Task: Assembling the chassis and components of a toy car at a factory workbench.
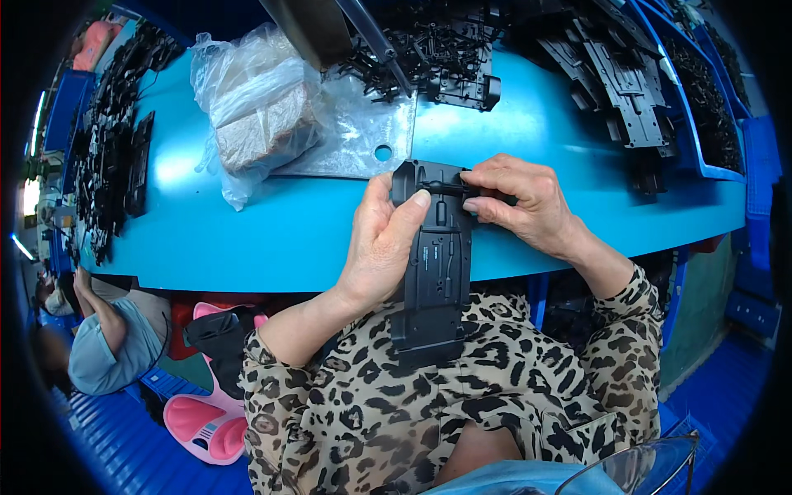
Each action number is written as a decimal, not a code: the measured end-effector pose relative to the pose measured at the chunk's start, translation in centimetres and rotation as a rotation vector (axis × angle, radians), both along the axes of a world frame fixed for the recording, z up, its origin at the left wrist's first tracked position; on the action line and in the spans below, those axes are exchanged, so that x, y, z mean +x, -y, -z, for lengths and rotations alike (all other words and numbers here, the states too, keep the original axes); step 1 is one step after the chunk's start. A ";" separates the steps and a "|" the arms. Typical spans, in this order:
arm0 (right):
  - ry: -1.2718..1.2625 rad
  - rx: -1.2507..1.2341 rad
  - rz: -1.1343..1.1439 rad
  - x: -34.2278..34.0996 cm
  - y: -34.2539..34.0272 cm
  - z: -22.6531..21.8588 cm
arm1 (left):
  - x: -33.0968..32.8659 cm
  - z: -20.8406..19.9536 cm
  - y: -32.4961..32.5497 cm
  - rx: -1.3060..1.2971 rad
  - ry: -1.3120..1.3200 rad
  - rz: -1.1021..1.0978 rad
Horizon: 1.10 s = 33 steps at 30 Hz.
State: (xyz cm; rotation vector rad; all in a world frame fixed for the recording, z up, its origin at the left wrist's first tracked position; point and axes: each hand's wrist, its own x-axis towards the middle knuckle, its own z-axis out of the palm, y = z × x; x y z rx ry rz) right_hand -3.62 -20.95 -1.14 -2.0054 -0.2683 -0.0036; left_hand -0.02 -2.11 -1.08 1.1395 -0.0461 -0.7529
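Grip: left hand [381,243] clamps the long black panel [431,318] along its left side, thumb on the upper face. Right hand [538,202], finger and thumb narrowly spaced, is at the panel's upper right edge, beside a small dark rod [446,188]; from my remote view I cannot tell whether it pinches this. Panel position: upper portion over the blue table [272,239], lower end before the patterned shirt [330,396]. Beyond: metal sheet [394,132], plastic-wrapped block [264,124], heaped black parts [412,54].
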 end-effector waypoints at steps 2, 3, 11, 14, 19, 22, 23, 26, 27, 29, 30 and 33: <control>0.027 -0.019 0.006 -0.1 -0.2 -0.1 | 0.1 0.4 0.0 0.025 0.051 -0.006; 0.058 -0.038 0.010 -0.1 -0.2 -0.1 | 0.0 0.4 -0.1 0.027 0.050 -0.007; 0.085 -0.102 0.009 -0.2 -0.3 -0.4 | -0.2 -0.3 0.1 -0.014 -0.015 -0.033; 0.141 -0.145 0.007 -0.2 -0.4 -0.3 | -0.1 -0.4 0.1 -0.026 -0.082 -0.021; -0.005 -0.064 0.004 -0.1 -0.4 -0.6 | -0.1 -0.3 0.0 -0.038 -0.085 -0.030; 0.081 -0.102 -0.028 -0.1 -0.3 -0.5 | -0.3 -0.4 0.1 -0.040 -0.084 -0.033; 0.079 -0.101 -0.033 -0.1 -0.2 -0.6 | -0.3 -0.5 0.1 -0.040 -0.083 -0.035; 0.076 -0.105 -0.038 0.0 -0.1 -0.6 | -0.2 -0.6 0.0 -0.034 -0.093 -0.021; 0.075 -0.112 -0.041 0.0 -0.1 -0.6 | -0.1 -0.5 0.0 -0.034 -0.094 -0.019; 0.047 -0.103 -0.034 0.0 -0.2 -0.8 | 0.0 -0.4 -0.1 -0.041 -0.121 -0.009; 0.019 -0.094 -0.029 0.0 -0.3 -0.9 | -0.1 -0.4 -0.1 -0.040 -0.121 -0.011; 0.010 -0.117 -0.028 0.1 -0.2 -0.9 | -0.1 -0.4 -0.1 -0.056 -0.117 -0.013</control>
